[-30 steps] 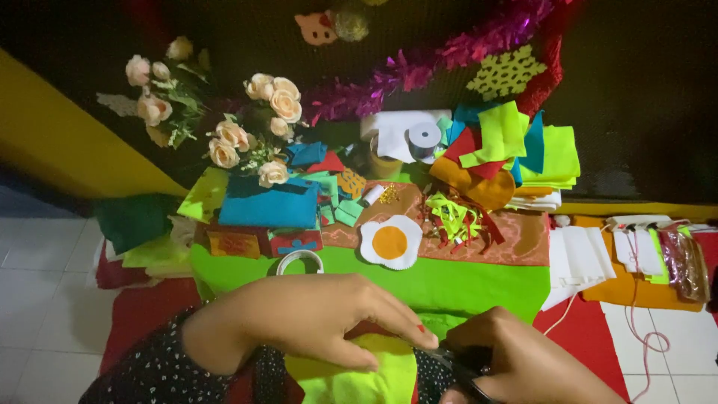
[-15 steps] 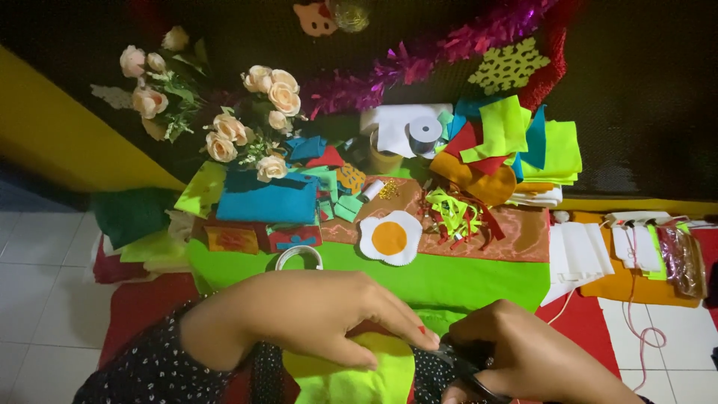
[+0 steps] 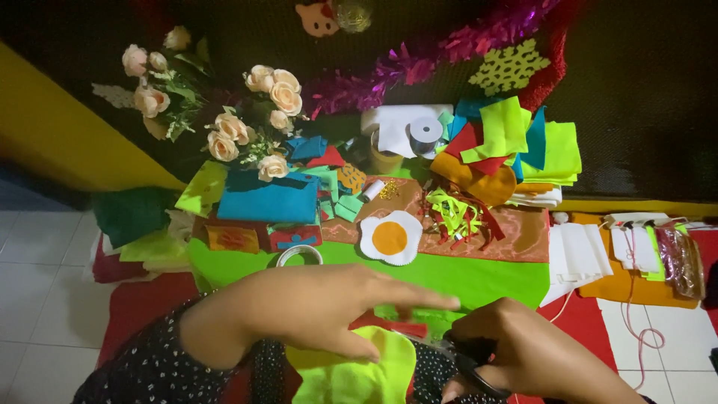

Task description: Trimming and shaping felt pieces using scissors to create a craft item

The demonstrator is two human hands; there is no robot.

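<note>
My left hand [image 3: 314, 307] reaches across from the left and pinches a lime-green piece of felt [image 3: 355, 374] between thumb and fingers. My right hand [image 3: 523, 359] is at the lower right, closed around the black handles of a pair of scissors [image 3: 467, 363] whose blades point toward the felt's right edge. Both hands hover above a large green felt sheet [image 3: 464, 273]. The scissor blades are mostly hidden under my fingers.
A felt fried egg [image 3: 390, 238] lies just beyond my hands, with a tape roll [image 3: 299, 256] to its left. Stacks of coloured felt scraps [image 3: 516, 146], a blue felt block [image 3: 271, 200], cream artificial roses [image 3: 247, 123], purple tinsel [image 3: 419, 63] and white sheets [image 3: 580, 251] crowd the back and right.
My left hand's fingers have stretched further right over the lime felt, and my right hand with the scissors has shifted slightly right and lower.
</note>
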